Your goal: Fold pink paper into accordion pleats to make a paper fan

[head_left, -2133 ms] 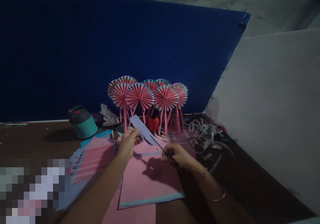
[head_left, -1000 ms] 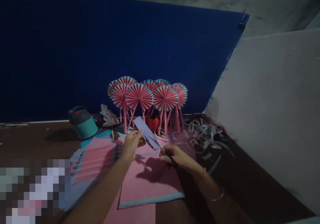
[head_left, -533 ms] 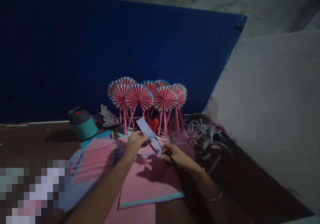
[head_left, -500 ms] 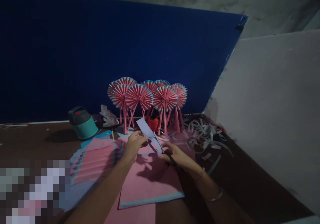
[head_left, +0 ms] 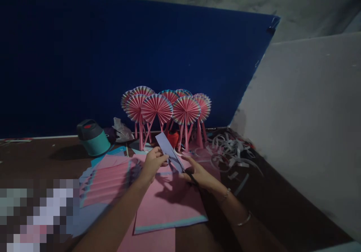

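The left hand pinches a flat lavender paper strip above a smooth pink sheet on the brown desk; the right hand grips dark scissors at the strip's lower end. Pleated pink paper lies to the left. Near the desk's back edge, round ridged paper fans stand on thin legs; pale curled strips tangle toward its right edge. Behind rises a deep-blue board.

Scissors mostly hidden by right hand; red item partly behind paper strip, unclear what; rear fans part-covered by front fans; lower pink sheet cut by bottom edge; lower-left patch pixelated
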A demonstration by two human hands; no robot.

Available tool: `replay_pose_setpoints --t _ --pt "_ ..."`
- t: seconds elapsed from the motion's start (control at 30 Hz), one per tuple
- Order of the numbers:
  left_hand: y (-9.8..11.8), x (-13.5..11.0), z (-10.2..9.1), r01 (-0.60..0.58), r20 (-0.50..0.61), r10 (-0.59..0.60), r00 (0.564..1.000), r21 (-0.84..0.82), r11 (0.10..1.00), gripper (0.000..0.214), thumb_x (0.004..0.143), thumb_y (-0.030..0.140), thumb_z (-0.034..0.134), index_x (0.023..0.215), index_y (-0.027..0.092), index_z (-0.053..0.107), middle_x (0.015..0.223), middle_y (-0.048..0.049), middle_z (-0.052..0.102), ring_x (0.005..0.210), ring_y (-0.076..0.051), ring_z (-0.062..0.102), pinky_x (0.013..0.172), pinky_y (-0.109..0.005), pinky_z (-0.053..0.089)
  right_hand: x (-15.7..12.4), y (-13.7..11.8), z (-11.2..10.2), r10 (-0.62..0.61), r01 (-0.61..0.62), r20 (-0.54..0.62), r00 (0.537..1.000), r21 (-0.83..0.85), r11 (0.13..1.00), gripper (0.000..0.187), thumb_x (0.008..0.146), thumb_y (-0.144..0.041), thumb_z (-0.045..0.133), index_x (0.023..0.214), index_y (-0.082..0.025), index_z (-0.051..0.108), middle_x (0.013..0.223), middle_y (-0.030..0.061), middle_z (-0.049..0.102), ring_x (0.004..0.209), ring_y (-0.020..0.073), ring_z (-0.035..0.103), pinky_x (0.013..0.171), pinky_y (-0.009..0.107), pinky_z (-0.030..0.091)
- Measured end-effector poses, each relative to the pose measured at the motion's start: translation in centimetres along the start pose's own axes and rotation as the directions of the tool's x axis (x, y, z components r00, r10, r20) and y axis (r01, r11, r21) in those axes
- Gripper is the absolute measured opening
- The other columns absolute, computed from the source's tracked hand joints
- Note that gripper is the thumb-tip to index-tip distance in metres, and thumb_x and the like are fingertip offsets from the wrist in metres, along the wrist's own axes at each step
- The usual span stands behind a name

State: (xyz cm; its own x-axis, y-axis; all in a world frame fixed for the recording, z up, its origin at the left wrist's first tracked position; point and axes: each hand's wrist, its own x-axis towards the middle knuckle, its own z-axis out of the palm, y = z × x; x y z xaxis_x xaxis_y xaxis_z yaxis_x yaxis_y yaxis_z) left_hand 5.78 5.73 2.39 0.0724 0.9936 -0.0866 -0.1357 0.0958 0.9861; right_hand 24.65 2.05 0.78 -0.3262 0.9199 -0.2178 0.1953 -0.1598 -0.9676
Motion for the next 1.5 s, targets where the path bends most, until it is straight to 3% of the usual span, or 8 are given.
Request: replay_pose_setpoints --t 1.5 --pt "-0.64 0.06 0.22 0.036 -0.006 -0.037 0.999 -0.087 0.996 0.039 0.057 0.025 0.077 0.09 0.015 0.058 0.072 -0.0035 0.071 0.059 -0.016 0.067 0.053 -0.024 0.052 0.12 -0.1 0.55 -0.008 0.01 -0.054 0.999 0.045 0.999 0.094 0.057 -0.048 0.08 0.131 -0.014 0.034 0.053 -0.0099 0.05 0.043 0.0068 0.041 0.041 0.018 0.027"
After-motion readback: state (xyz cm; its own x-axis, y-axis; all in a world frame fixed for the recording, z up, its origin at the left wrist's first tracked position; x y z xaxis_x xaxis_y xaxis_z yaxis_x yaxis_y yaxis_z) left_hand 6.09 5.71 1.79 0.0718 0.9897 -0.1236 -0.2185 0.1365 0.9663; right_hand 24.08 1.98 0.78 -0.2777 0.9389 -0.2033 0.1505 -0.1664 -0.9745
